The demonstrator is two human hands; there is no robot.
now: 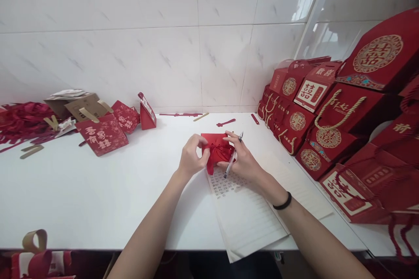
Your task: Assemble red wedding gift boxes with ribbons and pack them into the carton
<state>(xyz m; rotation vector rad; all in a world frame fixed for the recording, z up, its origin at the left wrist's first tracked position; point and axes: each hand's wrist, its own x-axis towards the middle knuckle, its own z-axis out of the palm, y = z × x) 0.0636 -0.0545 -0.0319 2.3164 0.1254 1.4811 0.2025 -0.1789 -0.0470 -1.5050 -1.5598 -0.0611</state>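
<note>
A small red box [214, 139] with a dark red ribbon bow [218, 153] on its front is held between both hands near the middle of the table. My left hand [194, 155] pinches its left side with thumb and fingers. On the right side, my right hand [241, 156] grips the box's edge, and a clear pen [231, 161] is also tucked between its fingers, tip downward. Under the hands lies lined paper [252, 222] with handwriting in its upper part. One ribbon tail hangs down over the paper's top edge.
Stacked red gift boxes [340, 139] with rope handles line the right side. At the left are flat red bags [103, 135], a cardboard box [85, 106] and a heap of red ribbon [28, 119]. A small red triangular box [147, 113] stands near the wall, beside ribbon scraps [226, 122].
</note>
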